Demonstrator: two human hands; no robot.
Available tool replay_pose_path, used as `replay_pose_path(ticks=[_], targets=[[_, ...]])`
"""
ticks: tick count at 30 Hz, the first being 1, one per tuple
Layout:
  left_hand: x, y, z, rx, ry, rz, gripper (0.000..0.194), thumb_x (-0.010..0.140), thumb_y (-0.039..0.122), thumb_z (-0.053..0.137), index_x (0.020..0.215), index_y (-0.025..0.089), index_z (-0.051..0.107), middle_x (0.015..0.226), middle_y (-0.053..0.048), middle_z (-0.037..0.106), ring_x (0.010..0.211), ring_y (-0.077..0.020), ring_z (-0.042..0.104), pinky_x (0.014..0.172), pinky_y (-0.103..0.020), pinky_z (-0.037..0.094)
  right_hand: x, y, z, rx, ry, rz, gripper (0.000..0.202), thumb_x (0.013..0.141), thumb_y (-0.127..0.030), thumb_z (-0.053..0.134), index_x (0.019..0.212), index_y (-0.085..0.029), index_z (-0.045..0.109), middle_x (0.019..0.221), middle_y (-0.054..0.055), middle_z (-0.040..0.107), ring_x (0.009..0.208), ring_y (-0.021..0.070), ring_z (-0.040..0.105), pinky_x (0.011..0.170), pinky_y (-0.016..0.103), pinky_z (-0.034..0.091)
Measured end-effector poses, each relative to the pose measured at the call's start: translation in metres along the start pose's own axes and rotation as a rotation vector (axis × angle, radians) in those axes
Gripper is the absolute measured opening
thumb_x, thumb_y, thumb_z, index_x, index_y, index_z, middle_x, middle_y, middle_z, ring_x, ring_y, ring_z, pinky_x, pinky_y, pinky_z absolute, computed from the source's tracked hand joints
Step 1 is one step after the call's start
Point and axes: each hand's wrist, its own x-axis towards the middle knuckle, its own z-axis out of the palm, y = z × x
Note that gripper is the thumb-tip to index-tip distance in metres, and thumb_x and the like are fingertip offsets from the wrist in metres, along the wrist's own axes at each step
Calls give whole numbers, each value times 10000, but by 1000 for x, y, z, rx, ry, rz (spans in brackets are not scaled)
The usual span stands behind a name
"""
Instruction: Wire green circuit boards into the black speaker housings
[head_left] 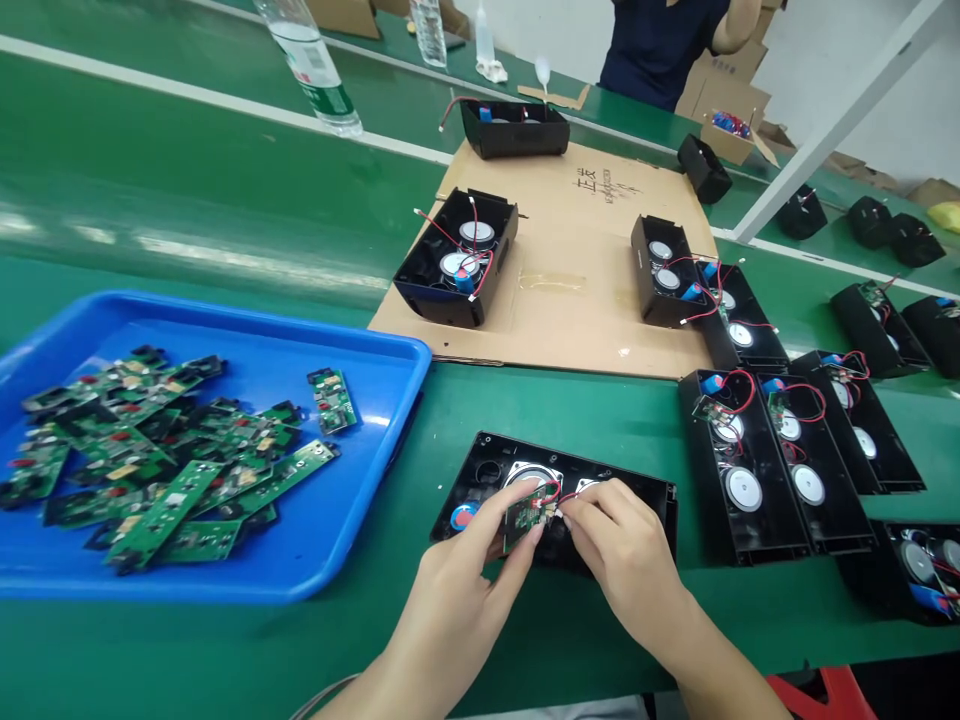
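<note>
A black speaker housing (pixel 480 460) lies in front of me, with round speakers and a blue cylinder (pixel 463 516) inside. Over it, my left hand (pixel 480 560) pinches a small green circuit board (pixel 525 515) between thumb and fingers. My right hand (pixel 626 540) is closed at the board's right edge, its fingertips on a small white connector (pixel 559 511) with red wire. The wire's far end is hidden by the fingers.
On the left, a blue tray (pixel 409 350) holds several green boards (pixel 169 510). A cardboard sheet (pixel 577 240) bears more black housings (pixel 457 260). Several filled housings (pixel 750 480) stand at the right. A bottle (pixel 311 70) and a person (pixel 652 50) are across the table.
</note>
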Motion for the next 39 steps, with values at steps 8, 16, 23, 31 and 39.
replay_pose_path(ticks=[8,16,23,31,39], targets=[[1,-4,1,56,-55,70,235,852,216,503,1066,198,599,929,-2,757,742,-125,723,650,-145,560,2,1,-3,-112,-78,-81,287,951,-109,363,798,-139,604,737,39,582,645,150,467,561,272,380],[5,-4,0,72,-164,141,214,866,162,443,1003,214,599,890,-1,743,757,-124,706,734,-178,544,-4,3,6,-141,13,-32,347,975,-203,366,733,-141,607,679,37,590,621,157,501,570,292,367],[9,0,-4,46,-208,134,213,833,164,453,935,229,628,806,11,743,710,-144,701,679,-204,550,-4,4,3,-56,43,28,346,975,-301,392,744,-156,606,668,26,612,609,149,539,582,292,390],[8,3,-4,42,-233,38,213,833,209,442,931,244,627,820,17,744,654,-137,685,612,-200,533,-5,2,3,-78,-27,54,232,944,-213,444,790,-165,611,709,36,618,645,175,573,595,316,473],[13,5,-15,24,-225,-147,220,747,337,539,931,248,624,585,45,702,455,-160,637,412,-209,486,-13,11,-38,-318,-280,66,1023,572,-516,806,1374,-95,330,1387,264,349,1285,421,311,993,642,309]])
